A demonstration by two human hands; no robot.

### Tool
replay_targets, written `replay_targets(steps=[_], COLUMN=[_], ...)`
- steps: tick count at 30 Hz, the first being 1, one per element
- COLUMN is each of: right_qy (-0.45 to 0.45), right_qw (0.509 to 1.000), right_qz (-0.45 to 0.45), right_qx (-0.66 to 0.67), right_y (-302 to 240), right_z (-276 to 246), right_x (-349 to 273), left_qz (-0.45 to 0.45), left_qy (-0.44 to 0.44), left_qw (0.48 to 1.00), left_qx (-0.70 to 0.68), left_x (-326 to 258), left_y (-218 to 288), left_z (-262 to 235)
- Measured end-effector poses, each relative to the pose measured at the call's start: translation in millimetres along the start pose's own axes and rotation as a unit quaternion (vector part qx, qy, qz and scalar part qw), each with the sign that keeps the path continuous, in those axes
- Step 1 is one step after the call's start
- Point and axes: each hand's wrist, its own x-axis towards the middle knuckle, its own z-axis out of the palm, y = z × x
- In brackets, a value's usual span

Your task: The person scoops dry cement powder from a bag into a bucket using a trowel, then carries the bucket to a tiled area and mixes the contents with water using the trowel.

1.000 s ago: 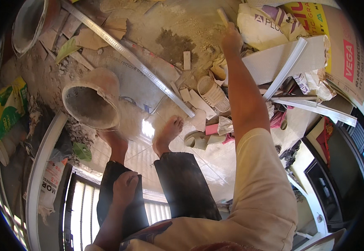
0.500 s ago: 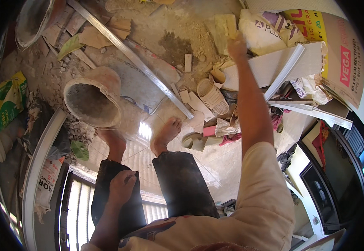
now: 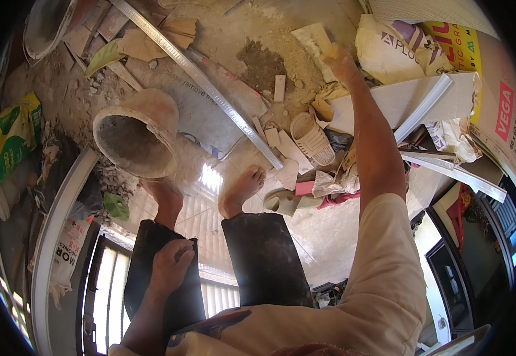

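Beige tile offcut: a flat, pale strip, gripped at its near end by the fingers of the right hand. The right arm is extended away from the body, and the offcut is held just above the floor, beside a patch of dark loose mortar and close to the paper sacks stacked at the floor's far right edge.

Left hand: it rests palm down on the left thigh, on the dark trouser leg. The fingers are loosely curled and grip nothing.

Surroundings:
- Both bare feet stand on glossy laid tiles near the middle of the floor; the right foot is fully visible, the left is partly hidden by a bucket.
- The bucket, crusted with dried mortar, stands just beside the left foot, its mouth tilted toward the camera.
- A long metal straightedge lies diagonally across the floor, from the far left corner toward the feet.
- A pale ribbed sandal lies among tile fragments between the straightedge and the right arm.
- White trim strips lie over a large pale tile to the right of the right arm.
- A green and yellow bag lies at the floor's left edge.
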Motion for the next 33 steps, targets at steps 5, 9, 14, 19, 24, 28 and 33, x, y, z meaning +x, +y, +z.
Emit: replay_targets(steps=[5,9,14,19,24,28,33], right_qy=[0.031,-0.017,0.021,-0.028,-0.158,-0.16,-0.157], right_qw=[0.988,0.993,0.979,0.986,0.982,0.984,0.981], right_qz=[-0.068,-0.008,-0.083,-0.118,-0.069,-0.044,-0.105], right_qx=[-0.136,-0.114,-0.183,-0.114,-0.08,-0.065,-0.05], right_y=[-6.4,-53.4,-40.7,-48.9,-80.2,-93.7,-136.5], right_z=[38.7,34.2,72.4,89.1,61.0,39.1,-8.0], right_x=[-6.9,-27.6,-27.6,-28.6,-27.1,-37.5,-83.8], left_qz=[0.017,0.012,0.019,0.011,-0.008,-0.005,0.038], left_qy=[-0.008,-0.002,-0.012,0.002,0.001,-0.001,0.029], left_qw=[1.0,1.0,1.0,1.0,1.0,0.999,0.997], left_qx=[0.003,0.012,-0.001,-0.005,-0.012,-0.033,-0.053], left_x=[2.0,3.4,4.3,2.7,-1.1,-3.6,-21.2], left_y=[1.1,2.2,7.5,5.1,4.1,4.5,-1.1], left_z=[-1.4,1.3,0.9,-2.1,-0.2,-6.0,-7.1])
